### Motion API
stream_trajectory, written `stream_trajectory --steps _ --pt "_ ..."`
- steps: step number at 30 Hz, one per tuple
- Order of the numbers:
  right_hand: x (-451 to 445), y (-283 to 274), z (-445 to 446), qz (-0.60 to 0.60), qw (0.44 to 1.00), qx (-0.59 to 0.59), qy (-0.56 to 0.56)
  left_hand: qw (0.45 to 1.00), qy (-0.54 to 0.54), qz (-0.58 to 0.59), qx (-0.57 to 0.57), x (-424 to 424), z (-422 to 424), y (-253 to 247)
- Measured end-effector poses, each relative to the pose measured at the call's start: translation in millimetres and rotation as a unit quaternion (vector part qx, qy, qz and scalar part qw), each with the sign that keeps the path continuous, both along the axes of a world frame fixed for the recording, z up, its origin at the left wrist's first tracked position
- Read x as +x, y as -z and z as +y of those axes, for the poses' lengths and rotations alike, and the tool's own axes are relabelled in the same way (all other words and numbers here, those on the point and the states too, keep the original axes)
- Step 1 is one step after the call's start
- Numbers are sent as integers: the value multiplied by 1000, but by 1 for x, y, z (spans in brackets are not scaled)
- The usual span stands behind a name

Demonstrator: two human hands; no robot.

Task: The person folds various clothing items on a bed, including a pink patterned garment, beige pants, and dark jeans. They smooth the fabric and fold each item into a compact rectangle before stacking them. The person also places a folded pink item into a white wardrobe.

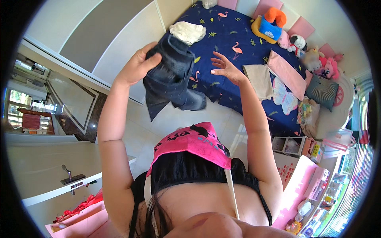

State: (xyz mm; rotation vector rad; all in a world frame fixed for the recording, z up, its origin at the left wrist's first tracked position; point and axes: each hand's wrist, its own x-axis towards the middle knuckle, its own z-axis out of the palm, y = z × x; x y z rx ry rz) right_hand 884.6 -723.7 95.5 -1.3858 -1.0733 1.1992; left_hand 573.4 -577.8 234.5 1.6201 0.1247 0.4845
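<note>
My left hand [139, 65] grips a dark denim garment [171, 70] by its upper left side, thumb on top. The cloth hangs in loose folds over the floor beside the bed, its lower end blurred. Apart from it to the right, my right hand [226, 69] is raised in front of the bed with its fingers spread and nothing in them. Beyond the garment, a crumpled white cloth item [188, 32] lies on the navy flamingo-print bedspread [220, 38]. Close to my right wrist on the bed is a folded beige cloth [258, 81].
A pink pillow [287, 74], a butterfly-shaped cushion [284, 96], a green cushion [322, 90] and several plush toys [297, 44] line the bed's right side. A sliding wardrobe [119, 44] stands at left. An open door [56, 169] is behind my left arm, a pink desk [297, 184] at lower right.
</note>
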Motion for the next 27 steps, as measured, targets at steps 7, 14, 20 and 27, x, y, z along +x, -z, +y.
stream_trajectory --steps 7,14,20,27 --pt "-66 12 84 3 984 2 -180 987 79 -25 141 -87 24 -64" --pt "-153 -19 116 113 951 35 -284 954 -217 61 198 -198 37 -108" --pt "-118 -49 116 212 972 105 5 895 -402 65 180 -192 30 -143" --pt "-73 -121 94 153 907 392 2 871 -469 -92 117 -209 40 -117"
